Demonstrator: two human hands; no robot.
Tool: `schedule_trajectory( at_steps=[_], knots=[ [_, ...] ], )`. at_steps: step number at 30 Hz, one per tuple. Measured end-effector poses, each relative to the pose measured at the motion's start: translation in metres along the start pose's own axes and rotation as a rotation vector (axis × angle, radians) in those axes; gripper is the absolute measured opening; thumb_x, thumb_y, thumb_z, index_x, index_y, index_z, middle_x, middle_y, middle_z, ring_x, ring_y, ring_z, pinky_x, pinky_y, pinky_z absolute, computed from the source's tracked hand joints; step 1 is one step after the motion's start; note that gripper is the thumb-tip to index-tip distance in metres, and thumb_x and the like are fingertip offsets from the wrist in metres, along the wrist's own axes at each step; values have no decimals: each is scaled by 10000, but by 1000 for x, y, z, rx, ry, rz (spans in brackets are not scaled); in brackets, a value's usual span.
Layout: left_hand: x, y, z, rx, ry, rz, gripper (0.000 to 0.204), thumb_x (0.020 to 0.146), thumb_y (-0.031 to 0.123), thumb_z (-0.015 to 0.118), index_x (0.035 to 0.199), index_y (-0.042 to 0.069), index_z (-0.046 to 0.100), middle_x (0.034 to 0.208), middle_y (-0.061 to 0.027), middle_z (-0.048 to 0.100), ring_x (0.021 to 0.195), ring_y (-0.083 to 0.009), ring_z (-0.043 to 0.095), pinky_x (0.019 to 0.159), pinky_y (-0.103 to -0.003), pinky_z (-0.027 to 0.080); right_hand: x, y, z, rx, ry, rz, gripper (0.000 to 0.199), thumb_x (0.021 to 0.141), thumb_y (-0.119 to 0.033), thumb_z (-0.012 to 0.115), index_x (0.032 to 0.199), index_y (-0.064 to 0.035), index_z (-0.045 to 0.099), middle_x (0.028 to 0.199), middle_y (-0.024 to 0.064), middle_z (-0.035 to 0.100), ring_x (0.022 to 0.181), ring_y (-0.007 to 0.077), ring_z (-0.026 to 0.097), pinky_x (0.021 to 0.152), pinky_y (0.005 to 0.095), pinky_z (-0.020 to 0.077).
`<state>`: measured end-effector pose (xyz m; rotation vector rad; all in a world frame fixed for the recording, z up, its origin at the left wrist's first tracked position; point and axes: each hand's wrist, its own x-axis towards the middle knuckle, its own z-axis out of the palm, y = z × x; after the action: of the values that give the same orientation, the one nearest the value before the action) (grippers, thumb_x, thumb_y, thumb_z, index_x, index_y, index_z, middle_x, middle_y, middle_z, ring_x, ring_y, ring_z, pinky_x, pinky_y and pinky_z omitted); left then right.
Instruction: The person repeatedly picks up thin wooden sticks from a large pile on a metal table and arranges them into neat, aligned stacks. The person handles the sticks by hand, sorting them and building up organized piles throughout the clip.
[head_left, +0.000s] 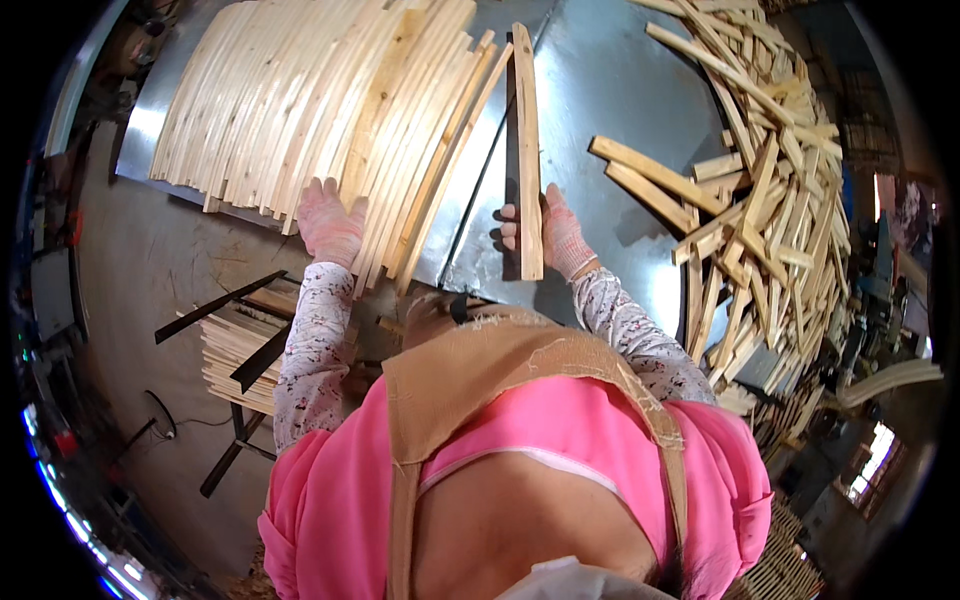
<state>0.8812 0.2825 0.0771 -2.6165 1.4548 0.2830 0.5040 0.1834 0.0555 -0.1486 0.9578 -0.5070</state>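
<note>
My right hand (553, 232), in a pale pink glove, grips the near end of a single wooden strip (526, 150). Its thumb lies along the right side and the fingertips show on the left. The strip points away from me over the metal table (615, 100). My left hand (331, 225), gloved likewise, rests with fingers extended on the near ends of a broad row of wooden strips (290, 95) laid side by side. At the right of that row, a few strips (455, 165) lie slightly apart from the others.
A large jumbled heap of wooden pieces (790, 215) covers the table's right side, with two short strips (655, 175) jutting from it toward the middle. Below the left edge, more strips (240, 350) are stacked by a dark metal frame (265, 357). A seam crosses the tabletop.
</note>
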Motion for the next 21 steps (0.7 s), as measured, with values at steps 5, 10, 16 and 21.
schedule_trajectory(
  at_steps=[5, 10, 16, 21],
  knots=[
    [10, -11, 9, -123, 104, 72, 725, 963, 484, 716, 1513, 31, 584, 1571, -210, 559, 1470, -387, 511, 1248, -464, 389, -39, 27, -25, -103, 55, 17, 528, 1083, -271, 474, 1573, -75, 445, 1192, 166, 719, 927, 333, 733, 850, 528, 641],
    [-6, 46, -56, -763, -294, -92, 722, 929, 441, 772, 1484, 19, 584, 1477, -254, 616, 1382, -312, 604, 1164, -438, 472, -72, 32, -11, -206, 132, -143, 567, 999, -103, 592, 1545, 15, 495, 1165, 134, 742, 868, 237, 737, 770, 399, 654],
    [-42, 120, 12, -1321, -511, 100, 1078, 934, 667, 750, 1630, -75, 394, 1608, -294, 500, 1507, -374, 473, 1267, -436, 373, -70, 29, -23, -276, 224, -209, 673, 979, -95, 575, 1633, -29, 432, 1090, 124, 736, 749, 197, 693, 691, 339, 625],
    [-41, 168, 46, -1004, -632, 167, 900, 991, 624, 668, 1502, -106, 541, 1490, -310, 613, 1430, -429, 550, 1195, -423, 420, -77, 21, -31, -253, 268, -300, 712, 971, -68, 541, 1670, -64, 407, 1086, 116, 728, 704, 167, 656, 643, 304, 594]
  ],
)
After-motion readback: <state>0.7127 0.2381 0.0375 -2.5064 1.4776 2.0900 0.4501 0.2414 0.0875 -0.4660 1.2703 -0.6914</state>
